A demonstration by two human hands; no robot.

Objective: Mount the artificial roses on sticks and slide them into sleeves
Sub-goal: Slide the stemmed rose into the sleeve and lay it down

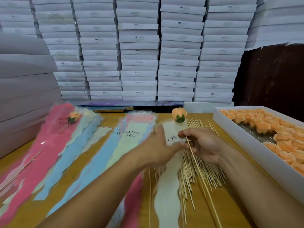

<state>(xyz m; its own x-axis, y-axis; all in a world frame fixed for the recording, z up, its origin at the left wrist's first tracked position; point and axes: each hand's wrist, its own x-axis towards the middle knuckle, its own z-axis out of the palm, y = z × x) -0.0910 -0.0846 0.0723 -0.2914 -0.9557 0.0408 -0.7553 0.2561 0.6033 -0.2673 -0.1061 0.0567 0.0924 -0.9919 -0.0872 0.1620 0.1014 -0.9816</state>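
My right hand (204, 145) pinches a thin wooden stick (197, 168) that carries an orange rose (179, 115) with a green base at its far end. My left hand (158, 145), blurred by motion, lies with fingers straight over a white "LOVE YOU" sleeve (167, 191) just left of the stick. A pile of loose sticks (194, 171) lies under both hands. At the far left a finished rose (74, 116) sits inside a pink sleeve (49, 139). Pastel blue, green and pink sleeves (130, 134) are fanned across the table's middle.
A long white box (246, 139) filled with orange rose heads runs along the right side of the wooden table (92, 158). Tall stacks of white flat boxes (139, 51) wall off the back. More stacked boxes (24, 89) rise at the left.
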